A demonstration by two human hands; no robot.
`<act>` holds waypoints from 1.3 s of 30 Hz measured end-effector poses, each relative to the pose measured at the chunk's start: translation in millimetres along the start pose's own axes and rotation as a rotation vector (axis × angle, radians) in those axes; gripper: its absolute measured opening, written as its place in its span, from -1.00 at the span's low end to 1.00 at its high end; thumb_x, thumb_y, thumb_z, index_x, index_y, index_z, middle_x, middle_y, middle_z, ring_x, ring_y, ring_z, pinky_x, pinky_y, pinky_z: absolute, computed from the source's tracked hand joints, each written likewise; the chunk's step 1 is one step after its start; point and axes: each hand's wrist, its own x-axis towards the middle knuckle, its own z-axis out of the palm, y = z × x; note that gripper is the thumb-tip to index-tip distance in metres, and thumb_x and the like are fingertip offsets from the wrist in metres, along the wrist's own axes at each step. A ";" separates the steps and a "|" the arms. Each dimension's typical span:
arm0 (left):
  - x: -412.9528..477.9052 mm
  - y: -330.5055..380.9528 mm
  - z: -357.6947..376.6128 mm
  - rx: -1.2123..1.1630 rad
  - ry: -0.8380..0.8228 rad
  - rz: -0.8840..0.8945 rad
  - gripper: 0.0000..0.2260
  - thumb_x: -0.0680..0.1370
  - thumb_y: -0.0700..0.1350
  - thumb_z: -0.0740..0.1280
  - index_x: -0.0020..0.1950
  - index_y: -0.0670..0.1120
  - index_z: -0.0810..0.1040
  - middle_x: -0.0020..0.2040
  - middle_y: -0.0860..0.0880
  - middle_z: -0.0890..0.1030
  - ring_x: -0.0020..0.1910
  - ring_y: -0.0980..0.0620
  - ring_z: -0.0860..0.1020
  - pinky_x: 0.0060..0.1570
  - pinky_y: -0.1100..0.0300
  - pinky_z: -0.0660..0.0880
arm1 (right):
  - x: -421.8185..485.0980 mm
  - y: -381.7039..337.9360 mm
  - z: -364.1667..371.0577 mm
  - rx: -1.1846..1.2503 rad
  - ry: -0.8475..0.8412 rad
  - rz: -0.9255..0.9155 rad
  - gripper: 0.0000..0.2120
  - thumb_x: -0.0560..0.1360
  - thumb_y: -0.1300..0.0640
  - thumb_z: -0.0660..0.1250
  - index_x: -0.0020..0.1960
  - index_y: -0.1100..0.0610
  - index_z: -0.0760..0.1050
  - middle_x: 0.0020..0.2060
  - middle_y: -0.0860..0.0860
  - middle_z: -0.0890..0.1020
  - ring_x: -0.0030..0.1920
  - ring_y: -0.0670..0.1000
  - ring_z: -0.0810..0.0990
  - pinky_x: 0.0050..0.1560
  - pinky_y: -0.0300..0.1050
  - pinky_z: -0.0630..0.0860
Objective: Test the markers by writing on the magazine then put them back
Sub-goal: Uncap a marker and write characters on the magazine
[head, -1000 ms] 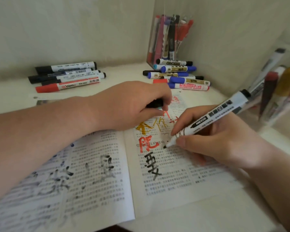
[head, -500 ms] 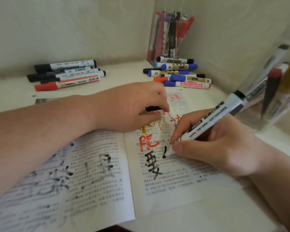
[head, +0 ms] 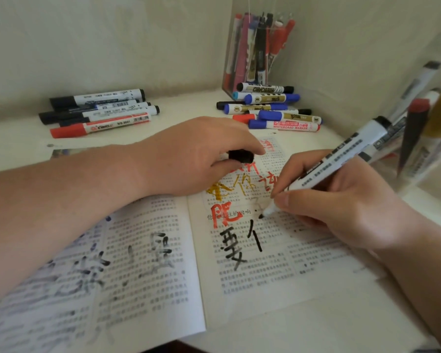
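On the magazine [head: 278,276], right page: the black marker [head: 341,156] tip touches paper, barrel pinched between the right hand [head: 341,200] thumb and fingers. The left hand [head: 196,156] grips a black cap [head: 240,155]. A blue-capped marker [head: 288,125] behind reads "WHITEBOARD MARKER".

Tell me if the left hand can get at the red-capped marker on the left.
Probably: the red-capped marker lies uncovered with bare table before it, but the left hand pinches a black cap.

Light soft, even, med-bright, warm-grey cast. Faint shadow under your right hand [head: 341,200] on open printed magazine [head: 278,284]. Wide-angle bend at edges. Clear plastic marker holder [head: 423,154] at rt edge blurred; bottom-left page text soft.
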 end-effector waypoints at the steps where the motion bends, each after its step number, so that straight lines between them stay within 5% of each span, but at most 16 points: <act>1: 0.2 -0.1 -0.3 0.005 0.014 0.002 -0.73 0.60 -0.05 0.35 0.30 0.02 0.60 0.17 0.13 0.63 0.13 0.27 0.48 0.21 0.11 0.49 | 0.0 0.5 -0.2 -0.012 0.020 -0.003 -0.94 0.35 0.20 0.46 -0.23 0.20 0.64 -0.54 -0.04 0.47 -0.53 -0.13 0.37 -0.51 -0.33 0.26; 7: 1.4 1.7 -1.7 0.026 0.025 0.053 -0.79 0.58 0.04 0.37 0.16 0.02 0.68 0.06 0.16 0.66 0.03 0.24 0.46 0.12 0.15 0.46 | -0.7 -1.1 3.3 -0.125 -0.037 -0.010 -0.97 0.34 0.15 0.48 -0.24 0.10 0.66 -0.42 0.14 0.58 -0.42 -0.04 0.48 -0.44 -0.18 0.36; 10: 0.1 3.9 -2.9 0.009 0.008 0.018 -0.77 0.56 0.07 0.36 0.14 0.01 0.67 0.03 0.15 0.64 -0.04 0.24 0.50 0.04 0.12 0.51 | 0.7 1.0 2.6 -0.117 -0.005 0.003 -0.98 0.32 0.20 0.45 -0.28 0.12 0.64 -0.49 -0.01 0.54 -0.47 -0.11 0.45 -0.47 -0.27 0.34; 17: -0.9 3.9 -2.6 -0.040 0.000 -0.058 -0.76 0.54 -0.02 0.48 0.19 0.02 0.62 0.01 0.24 0.56 -0.01 0.26 0.50 0.09 0.24 0.47 | -0.7 -1.4 -1.2 -0.079 -0.142 0.044 -0.98 0.26 0.29 0.41 -0.33 0.21 0.59 -0.50 0.05 0.50 -0.45 0.01 0.41 -0.46 -0.19 0.32; 25: 1.1 1.0 0.3 -0.015 -0.071 -0.055 -0.74 0.57 -0.01 0.42 0.26 0.06 0.58 0.07 0.21 0.55 0.03 0.23 0.50 0.11 0.26 0.43 | 0.6 1.1 -1.3 -0.010 -0.104 0.024 -0.97 0.34 0.21 0.47 -0.22 0.17 0.66 -0.40 0.21 0.59 -0.40 0.04 0.51 -0.41 -0.14 0.40; 31: 1.5 3.7 -0.7 -0.022 -0.067 -0.051 -0.72 0.60 0.05 0.32 0.29 0.06 0.60 0.06 0.21 0.57 0.00 0.29 0.49 0.08 0.32 0.40 | 0.7 1.4 -0.7 -0.027 -0.087 0.017 -0.99 0.35 0.23 0.46 -0.23 0.17 0.65 -0.46 0.03 0.58 -0.44 -0.09 0.50 -0.44 -0.29 0.39; 39: -0.1 11.1 -4.2 -0.168 -0.048 -0.209 -0.60 0.50 0.02 0.50 0.31 0.14 0.52 -0.02 0.30 0.60 -0.04 0.26 0.56 -0.05 0.39 0.44 | -0.3 2.5 -2.2 -0.079 -0.112 0.017 -0.95 0.33 0.26 0.43 -0.28 0.15 0.61 -0.46 0.08 0.54 -0.44 0.03 0.44 -0.47 -0.19 0.33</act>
